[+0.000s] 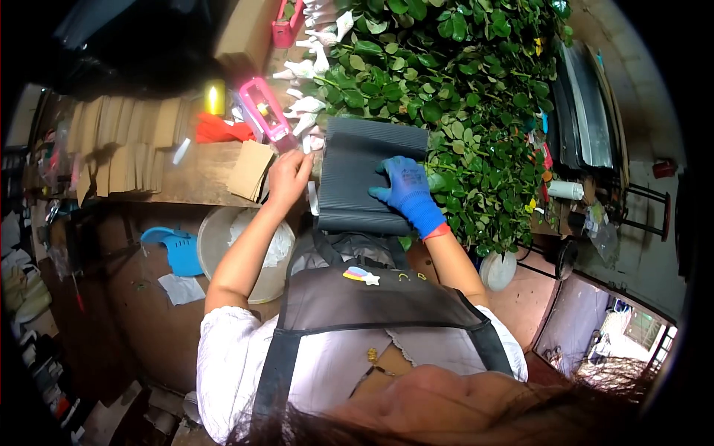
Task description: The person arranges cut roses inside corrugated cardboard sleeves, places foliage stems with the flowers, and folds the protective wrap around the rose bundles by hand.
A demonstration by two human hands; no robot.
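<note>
The left hand (pixel 290 177), bare, reaches over the front of the bench (pixel 204 169), its fingertips close to the small white-wrapped heads and the near end of a pink tape dispenser (pixel 265 111); whether its fingers grip anything, I cannot tell. The right hand (pixel 405 186), in a blue knitted glove, lies on a dark ribbed sheet (pixel 346 160), thumb and fingers spread apart. That sheet is directly in front of the person's dark apron (pixel 372 301), between the two forearms.

Just beyond and to the right of the sheet lies a thick mass of leafy green stems (pixel 461 89), with a row of white-wrapped heads (pixel 303 69) along its left edge. Left of the dispenser are a red cloth (pixel 219 130) and a yellow roll (pixel 214 98); nearer the front edge is a small stack of brown card pieces (pixel 251 169). Farther left, more brown cards (pixel 126 126) are ranged in rows.
</note>
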